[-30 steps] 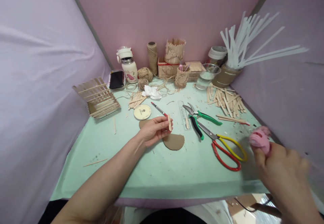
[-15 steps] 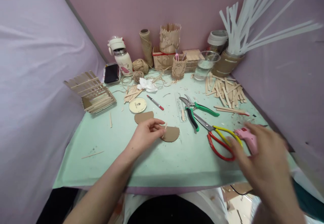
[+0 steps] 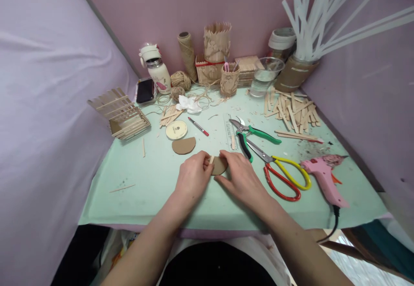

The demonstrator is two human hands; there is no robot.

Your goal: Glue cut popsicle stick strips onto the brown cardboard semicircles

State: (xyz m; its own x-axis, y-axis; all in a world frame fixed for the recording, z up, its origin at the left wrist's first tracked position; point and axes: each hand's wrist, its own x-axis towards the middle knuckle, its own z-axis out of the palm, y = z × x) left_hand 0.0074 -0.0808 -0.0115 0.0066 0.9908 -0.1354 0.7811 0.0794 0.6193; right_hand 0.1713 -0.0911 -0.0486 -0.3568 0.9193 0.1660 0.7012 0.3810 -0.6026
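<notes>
A half-round piece of brown cardboard [image 3: 220, 166] lies on the table between my two hands. My left hand [image 3: 195, 171] pinches a short pale wooden stick piece [image 3: 211, 160] upon the cardboard's left part. On the other side, my right hand [image 3: 237, 174] grips the cardboard's right edge between thumb and fingers. A second cardboard half-round [image 3: 183, 146] lies just beyond my left hand, below a round cream lid [image 3: 176, 130]. To the right of my right hand lie scissors [image 3: 271, 160] with one red and one yellow handle, beside green-handled pruning shears [image 3: 249, 131].
A pink glue gun [image 3: 325, 176] lies at the right, its cord running over the front edge. Loose craft sticks [image 3: 294, 111] are heaped behind it. A slatted stick box [image 3: 124, 115] stands at left. A water cup [image 3: 263, 79] and a bottle [image 3: 159, 74] stand at the back.
My right hand has moved left from over the glue gun, which now lies uncovered, and has taken hold of the cardboard. My left hand stays at the cardboard with the stick piece.
</notes>
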